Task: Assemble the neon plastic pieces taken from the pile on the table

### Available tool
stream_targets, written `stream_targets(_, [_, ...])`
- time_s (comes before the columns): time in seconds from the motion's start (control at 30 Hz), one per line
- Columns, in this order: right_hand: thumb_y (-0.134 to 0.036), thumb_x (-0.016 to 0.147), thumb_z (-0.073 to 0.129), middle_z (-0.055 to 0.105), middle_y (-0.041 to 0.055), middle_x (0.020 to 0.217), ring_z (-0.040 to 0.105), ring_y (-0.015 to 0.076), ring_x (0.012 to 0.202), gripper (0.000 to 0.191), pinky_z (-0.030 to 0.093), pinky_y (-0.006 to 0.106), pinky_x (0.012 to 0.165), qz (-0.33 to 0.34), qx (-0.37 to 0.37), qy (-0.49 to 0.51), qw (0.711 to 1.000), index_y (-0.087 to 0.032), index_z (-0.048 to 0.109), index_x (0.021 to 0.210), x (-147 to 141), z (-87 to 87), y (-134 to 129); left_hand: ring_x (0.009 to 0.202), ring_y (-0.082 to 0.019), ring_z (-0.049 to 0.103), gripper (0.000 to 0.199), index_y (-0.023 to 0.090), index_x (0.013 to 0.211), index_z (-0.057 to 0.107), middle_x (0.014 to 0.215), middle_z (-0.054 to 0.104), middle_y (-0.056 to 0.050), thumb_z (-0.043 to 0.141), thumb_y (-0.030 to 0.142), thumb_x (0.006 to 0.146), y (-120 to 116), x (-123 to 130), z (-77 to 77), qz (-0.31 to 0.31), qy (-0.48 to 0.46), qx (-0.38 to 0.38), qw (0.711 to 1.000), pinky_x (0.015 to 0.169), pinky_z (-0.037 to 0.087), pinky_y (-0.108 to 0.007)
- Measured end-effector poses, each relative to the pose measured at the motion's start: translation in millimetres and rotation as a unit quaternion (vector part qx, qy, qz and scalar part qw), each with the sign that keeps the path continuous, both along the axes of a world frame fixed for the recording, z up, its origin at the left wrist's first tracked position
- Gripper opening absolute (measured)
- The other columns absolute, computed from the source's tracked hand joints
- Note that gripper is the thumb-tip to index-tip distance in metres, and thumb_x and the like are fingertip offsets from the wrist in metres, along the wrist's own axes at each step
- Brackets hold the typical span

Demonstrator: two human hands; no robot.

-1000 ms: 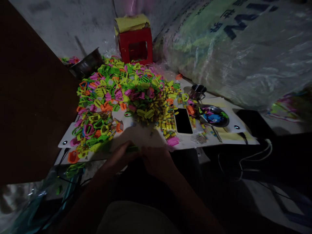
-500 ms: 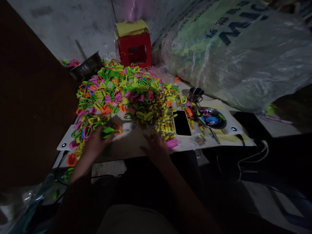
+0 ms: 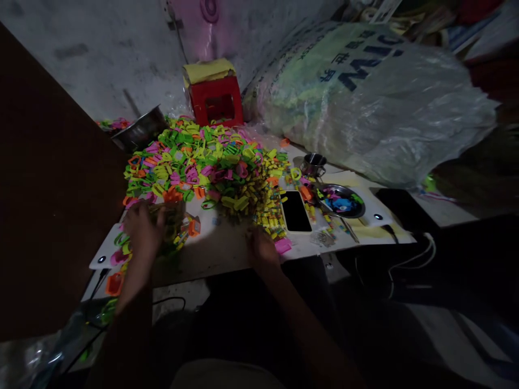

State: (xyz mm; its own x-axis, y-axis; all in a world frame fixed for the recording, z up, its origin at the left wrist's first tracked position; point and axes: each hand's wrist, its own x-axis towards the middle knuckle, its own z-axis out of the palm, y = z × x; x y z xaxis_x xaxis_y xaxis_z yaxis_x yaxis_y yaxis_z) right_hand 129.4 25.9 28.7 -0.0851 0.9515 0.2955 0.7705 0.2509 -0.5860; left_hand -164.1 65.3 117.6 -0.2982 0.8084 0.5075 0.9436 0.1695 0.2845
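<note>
My left hand (image 3: 142, 229) is over the left edge of a big heap of coloured plastic pieces (image 3: 190, 156), thumb and fingers apart, with nothing visible between them. Beside its thumb, an orange plastic piece (image 3: 194, 227) lies on the table among small yellow ones. My right hand (image 3: 263, 249) is at the front of the table with its fingers curled together. Whatever its fingertips hold is too dark to make out. Small yellow pieces (image 3: 272, 217) lie just beyond it, and a pink piece (image 3: 283, 246) is to its right.
Right of the heap, a phone (image 3: 296, 211) lies flat on the table (image 3: 219, 251). Beyond it are a metal cup (image 3: 314, 165) and a metal dish (image 3: 357, 212) of coloured bits. A red stool (image 3: 198, 102), metal pan (image 3: 141, 129) and large plastic sack (image 3: 365, 113) stand behind.
My left hand has moved left and opened, away from the green piece it had at its fingers. My right hand's spread fingers have curled in. The view has tilted slightly up.
</note>
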Motion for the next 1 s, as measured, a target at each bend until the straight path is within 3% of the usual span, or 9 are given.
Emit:
stream_targets(0.13, [-0.017,0.091,0.039,0.065,0.0139,0.101,0.06,0.023,0.095,0.029,0.048,0.037,0.083,0.026,0.042,0.098,0.994,-0.013,0.057,0.113,-2.5,-11.5,-0.2,0.121,-0.035,0.043,0.037,0.022,0.121,0.062,0.131,0.052,-0.014,0.047,0.035,0.09,31.5,59.5,3.2,-0.129,0.037,-0.021,0.991,0.102,0.029,-0.051])
stream_targets(0.27, [-0.017,0.09,0.038,0.065,0.0117,0.096,0.061,0.0218,0.091,0.024,0.05,0.036,0.08,0.039,0.02,0.146,0.988,-0.015,0.057,0.105,-2.4,-15.0,-4.6,0.113,-0.031,0.051,0.033,0.018,0.114,0.065,0.12,0.06,-0.014,0.049,0.023,0.086,69.3,107.9,-11.9,-0.245,0.005,-0.096,0.965,0.097,0.035,-0.043])
stream_targets(0.33, [-0.017,0.089,0.038,0.065,0.0116,0.097,0.061,0.0217,0.091,0.024,0.05,0.036,0.079,0.039,0.006,0.156,0.987,-0.015,0.056,0.105,-1.8,-15.1,-6.4,0.108,-0.029,0.054,0.029,0.018,0.108,0.068,0.113,0.064,-0.012,0.051,0.02,0.084,82.7,123.4,-23.3,-0.294,-0.001,-0.124,0.948,0.094,0.038,-0.04])
stream_targets(0.47, [-0.018,0.087,0.04,0.065,0.0092,0.095,0.062,0.0197,0.087,0.024,0.051,0.033,0.077,0.032,-0.02,0.19,0.981,-0.016,0.054,0.107,-1.6,-12.4,-8.1,0.107,-0.031,0.054,0.019,0.014,0.092,0.071,0.102,0.065,-0.015,0.058,0.018,0.079,92.1,132.5,-38.5,-0.312,-0.025,-0.133,0.94,0.094,0.039,-0.044])
stream_targets(0.57, [-0.019,0.088,0.041,0.064,0.0078,0.095,0.061,0.0186,0.086,0.025,0.05,0.032,0.076,0.037,-0.012,0.212,0.977,-0.017,0.054,0.108,-1.4,-5.4,-9.8,0.106,-0.029,0.055,0.016,0.014,0.09,0.07,0.104,0.063,-0.014,0.063,0.02,0.077,79.8,124.0,-39.0,-0.334,-0.067,-0.131,0.931,0.094,0.042,-0.043])
stream_targets(0.7, [-0.028,0.091,0.045,0.063,0.0082,0.1,0.06,0.0185,0.085,0.035,0.049,0.031,0.071,0.055,0.016,0.247,0.967,-0.017,0.05,0.124,-0.7,10.0,-15.3,0.091,-0.018,0.062,0.014,0.017,0.091,0.066,0.095,0.065,-0.007,0.058,0.027,0.084,33.1,111.7,-29.8,-0.391,-0.132,-0.156,0.897,0.081,0.049,-0.03])
stream_targets(0.83, [-0.034,0.094,0.046,0.063,0.0094,0.112,0.06,0.0204,0.096,0.037,0.05,0.034,0.079,0.097,0.072,0.25,0.961,-0.02,0.05,0.128,-0.7,24.7,-23.2,0.085,-0.016,0.062,0.03,0.019,0.102,0.057,0.096,0.063,-0.004,0.069,0.031,0.077,-21.1,113.5,-16.7,-0.421,-0.342,-0.192,0.818,0.074,0.049,-0.026])
stream_targets(0.93, [-0.033,0.095,0.045,0.065,0.0075,0.104,0.06,0.0197,0.094,0.03,0.05,0.034,0.08,0.115,0.083,0.245,0.959,-0.022,0.056,0.121,-0.6,32.2,-29.3,0.085,-0.016,0.061,0.042,0.019,0.099,0.055,0.094,0.062,-0.003,0.077,0.034,0.067,-46.6,122.4,-12.1,-0.352,-0.498,-0.164,0.775,0.071,0.048,-0.025])
stream_targets(1.0, [-0.034,0.095,0.045,0.066,0.0073,0.101,0.061,0.0182,0.089,0.03,0.05,0.032,0.076,0.124,0.074,0.249,0.958,-0.021,0.056,0.12,-1.3,35.5,-33.3,0.088,-0.019,0.061,0.045,0.019,0.101,0.055,0.092,0.063,-0.005,0.076,0.042,0.068,-56.3,129.0,-13.7,-0.308,-0.605,-0.161,0.717,0.072,0.048,-0.028])
